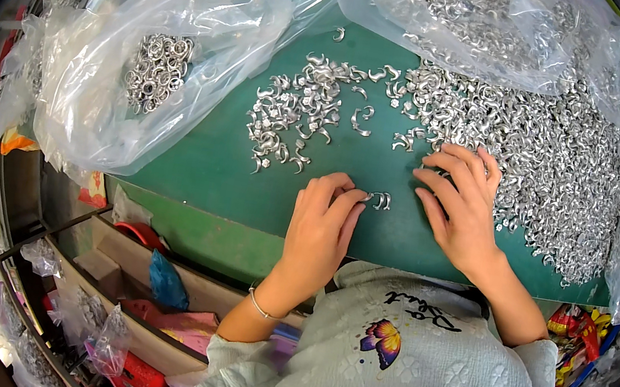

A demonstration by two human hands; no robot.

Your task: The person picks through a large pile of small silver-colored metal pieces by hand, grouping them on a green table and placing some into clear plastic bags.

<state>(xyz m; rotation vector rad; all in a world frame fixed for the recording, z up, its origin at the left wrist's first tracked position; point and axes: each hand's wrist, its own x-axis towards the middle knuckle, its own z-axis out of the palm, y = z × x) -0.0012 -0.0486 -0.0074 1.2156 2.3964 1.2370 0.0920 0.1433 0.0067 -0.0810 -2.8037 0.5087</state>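
Observation:
Small curved silver metal pieces lie in a large heap [541, 148] at the right of the green tabletop. A smaller cluster of the same pieces [299, 104] is spread in the middle. Near the front edge, my left hand [325, 216] is closed in a pinch, with a small curved metal piece [368, 197] at its fingertips. Just right of that lie a couple of similar curved pieces [383, 200]. My right hand [462, 204] rests at the near left border of the heap, fingers bent and apart. What lies under its fingertips is partly hidden.
A clear plastic bag [230, 29] at the left holds a group of silver rings [158, 71]. Another clear bag [459, 52] spreads over the heap's far side. Below the table's left edge is an open drawer [114, 244] with red, blue and pink items.

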